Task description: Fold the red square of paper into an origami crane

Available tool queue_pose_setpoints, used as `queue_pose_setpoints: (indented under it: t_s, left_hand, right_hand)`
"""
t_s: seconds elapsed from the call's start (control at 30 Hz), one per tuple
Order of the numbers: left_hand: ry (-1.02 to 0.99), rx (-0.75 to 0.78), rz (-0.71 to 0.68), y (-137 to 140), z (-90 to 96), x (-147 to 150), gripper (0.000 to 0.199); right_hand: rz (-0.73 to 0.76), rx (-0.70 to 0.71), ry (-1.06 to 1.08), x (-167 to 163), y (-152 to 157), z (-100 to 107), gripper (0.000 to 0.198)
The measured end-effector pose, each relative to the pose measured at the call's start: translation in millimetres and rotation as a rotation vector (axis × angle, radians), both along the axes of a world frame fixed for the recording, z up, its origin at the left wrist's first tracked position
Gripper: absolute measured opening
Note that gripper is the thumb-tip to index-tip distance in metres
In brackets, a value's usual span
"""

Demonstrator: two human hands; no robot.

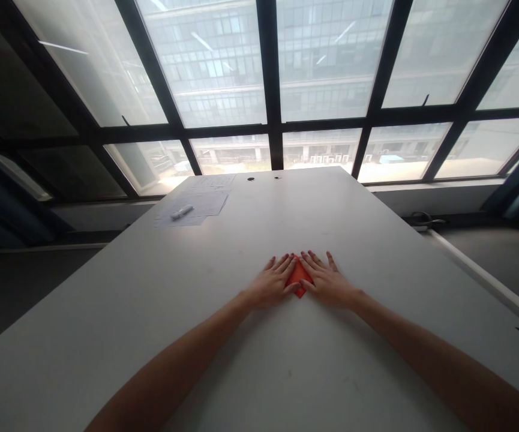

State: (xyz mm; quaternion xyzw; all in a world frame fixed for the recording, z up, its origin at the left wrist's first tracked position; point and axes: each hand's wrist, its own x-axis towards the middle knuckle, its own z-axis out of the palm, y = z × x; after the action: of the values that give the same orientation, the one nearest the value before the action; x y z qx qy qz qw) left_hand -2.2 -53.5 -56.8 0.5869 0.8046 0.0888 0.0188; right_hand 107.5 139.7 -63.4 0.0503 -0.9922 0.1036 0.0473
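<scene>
A small piece of red paper (299,276), diamond-shaped and seemingly folded, lies flat on the white table (160,306). My left hand (273,282) rests over its left edge, fingers stretched out and pointing away from me. On the opposite edge lies my right hand (326,279), palm down with its fingers spread. Both thumbs touch the paper near its lower corner. Parts of the paper's sides are hidden under my fingers.
White printed sheets (212,203) lie at the far left of the table, with a whitish marker-like object (182,212) on them. Two small holes are near the far edge. Tall windows (223,66) stand beyond, and a dark cable (421,219) lies off the right side.
</scene>
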Motion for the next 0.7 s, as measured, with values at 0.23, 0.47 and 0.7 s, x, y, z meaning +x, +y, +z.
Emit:
queue_pose_setpoints:
  t_s: [0.23, 0.47, 0.7]
  left_hand:
    - [-0.014, -0.006, 0.029, 0.4, 1.1, 0.3, 0.074]
    - [-0.009, 0.013, 0.047, 0.1, 3.7, 3.8, 0.078]
    - [-0.041, 0.081, 0.163, 3.5, -1.4, -2.3, 0.065]
  right_hand:
    - [-0.175, -0.07, 0.165, -9.0, 28.2, 3.5, 0.054]
    - [0.112, -0.061, 0.106, -16.0, 4.7, 2.0, 0.057]
    - [0.074, -0.036, 0.016, -12.3, 6.4, 0.3, 0.057]
